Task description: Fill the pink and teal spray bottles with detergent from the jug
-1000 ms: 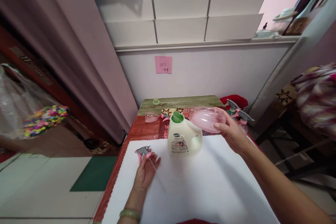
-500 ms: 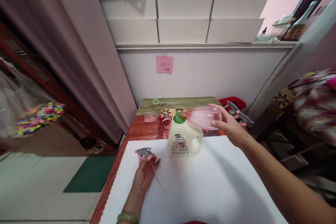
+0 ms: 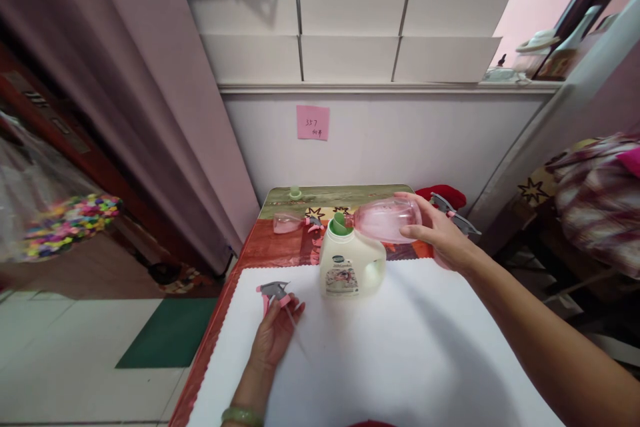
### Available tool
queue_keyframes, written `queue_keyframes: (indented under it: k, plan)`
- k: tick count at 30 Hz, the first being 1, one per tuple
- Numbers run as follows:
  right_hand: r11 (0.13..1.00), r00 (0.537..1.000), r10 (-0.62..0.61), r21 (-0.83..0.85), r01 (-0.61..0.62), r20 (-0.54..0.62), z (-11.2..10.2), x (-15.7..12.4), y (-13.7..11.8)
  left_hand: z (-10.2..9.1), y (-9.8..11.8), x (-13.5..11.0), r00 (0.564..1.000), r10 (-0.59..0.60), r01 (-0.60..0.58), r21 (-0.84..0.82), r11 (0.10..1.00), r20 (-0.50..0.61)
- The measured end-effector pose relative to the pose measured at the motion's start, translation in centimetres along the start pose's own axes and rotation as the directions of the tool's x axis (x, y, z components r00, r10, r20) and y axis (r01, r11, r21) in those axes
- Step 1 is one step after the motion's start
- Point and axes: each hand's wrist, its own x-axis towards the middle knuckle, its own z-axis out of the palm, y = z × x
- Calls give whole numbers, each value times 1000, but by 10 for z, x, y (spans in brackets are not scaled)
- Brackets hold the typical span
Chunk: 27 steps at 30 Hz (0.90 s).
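Observation:
My right hand is closed around a clear pink spray bottle body, tipped almost level with its neck pointing left. That neck meets the green spout in the mouth of a cream detergent jug; whether liquid flows is too small to tell. The jug stands upright on the white mat. Over the mat's left side, my left hand grips a grey and pink trigger sprayer head, its thin dip tube slanting down to the right.
Another pink spray bottle lies on its side behind the jug. A pale green cap sits near the table's back edge. More sprayer heads show at the right edge, beside something red. The white mat covers the front of the table.
The pink bottle has tilted slightly, its base end a little higher. My left hand and the sprayer head stay nearly still; the whole view has shifted slightly.

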Motion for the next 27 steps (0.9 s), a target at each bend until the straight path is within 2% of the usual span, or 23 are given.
queue_keyframes:
  k: [8,16,21,27]
  plan:
    - [999,1000,14,33,-14,17,-1,0,-7,3,0,-1,1000,6,-5,14,1000,-15]
    - [1000,1000,24,-4,-24,18,-4,-2,-18,4,-1,-1,1000,9,-8,9,1000,-18]
    - [995,1000,-14,-97,13,-10,-7,-2,-26,2,0,-1,1000,6,-6,9,1000,-11]
    - [996,1000,-2,-85,1,-17,-10,-2,-35,0,1,0,1000,-5,5,17,1000,5]
